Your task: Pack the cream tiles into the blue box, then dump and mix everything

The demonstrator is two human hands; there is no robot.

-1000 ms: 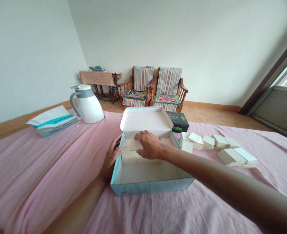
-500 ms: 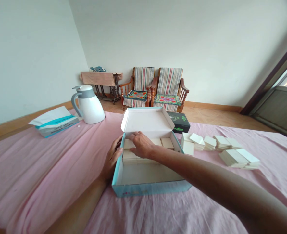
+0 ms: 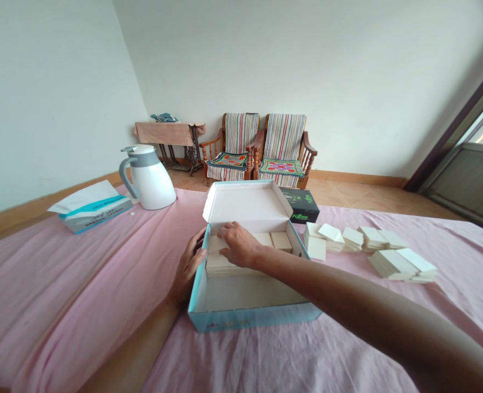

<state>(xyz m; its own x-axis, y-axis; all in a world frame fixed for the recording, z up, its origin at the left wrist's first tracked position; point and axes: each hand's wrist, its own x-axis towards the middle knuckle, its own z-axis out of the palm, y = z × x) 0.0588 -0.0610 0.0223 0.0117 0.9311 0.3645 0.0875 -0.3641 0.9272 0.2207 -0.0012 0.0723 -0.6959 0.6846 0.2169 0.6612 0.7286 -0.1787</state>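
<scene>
Your right hand (image 3: 239, 245) reached into the blue box (image 3: 253, 321) over the white cards (image 3: 281, 241), back upward and fingers bent — whether they pinched a card could not be told, the palm side being hidden. Those cards sat in stacks across the box's far part, some covered by your hand and wrist. Your left hand (image 3: 188, 267) lay against the box's left wall, thumb by the rim; its fingertips were hard to make out, so a grip could not be told either. Your right forearm slanted in over the box's right wall, hiding part of it — both arms were cut off at the picture's edge. Rightward, loose stacks (image 3: 403, 265) lay on the pink cloth (image 3: 81, 305). Behind the raised lid (image 3: 247, 201), a black box (image 3: 306, 206) was partly hidden.
</scene>
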